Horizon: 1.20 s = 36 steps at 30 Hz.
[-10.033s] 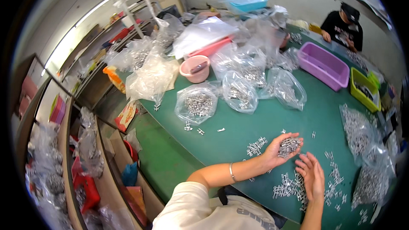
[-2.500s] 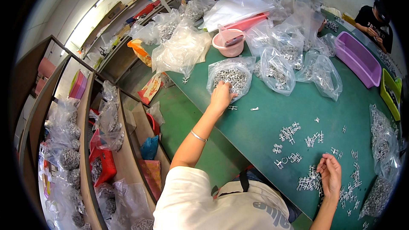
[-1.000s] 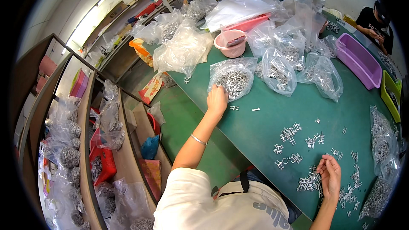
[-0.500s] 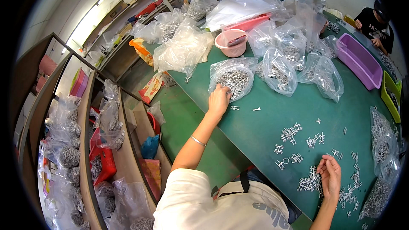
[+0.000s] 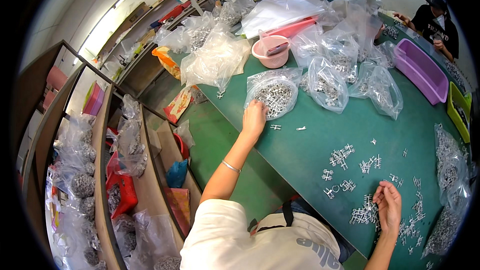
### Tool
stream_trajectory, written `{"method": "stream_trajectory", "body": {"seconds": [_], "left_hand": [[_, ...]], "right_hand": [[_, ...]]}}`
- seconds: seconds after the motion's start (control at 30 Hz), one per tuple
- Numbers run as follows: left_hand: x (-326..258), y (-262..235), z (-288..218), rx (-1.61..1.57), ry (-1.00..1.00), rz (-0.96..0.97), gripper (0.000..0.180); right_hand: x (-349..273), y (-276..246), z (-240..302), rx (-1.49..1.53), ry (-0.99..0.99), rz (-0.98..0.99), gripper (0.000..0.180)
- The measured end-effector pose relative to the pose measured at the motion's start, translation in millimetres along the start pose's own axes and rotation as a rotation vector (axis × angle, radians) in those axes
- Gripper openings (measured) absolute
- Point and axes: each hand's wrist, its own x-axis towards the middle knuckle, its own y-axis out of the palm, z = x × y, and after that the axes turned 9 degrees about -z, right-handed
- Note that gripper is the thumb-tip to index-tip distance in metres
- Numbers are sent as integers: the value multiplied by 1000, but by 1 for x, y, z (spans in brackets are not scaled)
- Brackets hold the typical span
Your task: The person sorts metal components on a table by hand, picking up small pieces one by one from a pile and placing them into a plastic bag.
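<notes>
My left hand (image 5: 254, 118) is at the near left edge of an open clear plastic bag (image 5: 288, 76) full of small silvery H-shaped metal parts (image 5: 275, 97). Its fingers are bent together against the pile, and the fingertips are hidden. Lower right, my right hand (image 5: 388, 205) hovers beside a heap of the same metal parts (image 5: 364, 213), palm turned inward. Its fingers curl loosely, apart from the thumb, with nothing visible between them. Small clusters of metal parts (image 5: 341, 156) and a ring (image 5: 335, 188) lie on the green table (image 5: 300, 155) between the hands.
More filled bags (image 5: 327, 86) stand behind the open one, near a pink basket (image 5: 272, 55). A purple bin (image 5: 422, 72) and a green bin (image 5: 459, 112) line the right, where another person (image 5: 440, 27) sits. Shelves with bagged parts (image 5: 82, 185) stand left.
My left hand has drawn back slightly toward me at the bag's edge. My right hand has barely moved. The person at the far right has shifted and raised an arm.
</notes>
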Motion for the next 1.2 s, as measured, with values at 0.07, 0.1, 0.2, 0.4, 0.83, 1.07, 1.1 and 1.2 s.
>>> {"method": "stream_trajectory", "body": {"seconds": [0.07, 0.1, 0.2, 0.4, 0.83, 1.07, 1.1, 1.2], "left_hand": [[0, 0, -1, 26, 8, 26, 14], [-1, 0, -2, 62, 30, 19, 14], [1, -4, -6, 114, 50, 69, 14], [3, -1, 0, 39, 45, 31, 12], [22, 2, 6, -1590, -743, 50, 17], [21, 0, -2, -1420, -824, 119, 15], [20, -1, -6, -1292, -787, 125, 16], [20, -7, -23, -411, -485, 222, 19]], "right_hand": [[0, 0, 0, -2, 0, -1, 17], [0, 0, 0, -1, 2, -1, 17], [0, 0, 0, 2, 1, 1, 17], [0, 1, 1, 1, 2, 9, 17], [3, -1, -1, 6, 34, 28, 18], [3, 0, -1, 11, 36, 31, 18], [3, -1, -1, 11, 34, 28, 18], [3, -1, -1, 21, 28, 19, 17]]}}
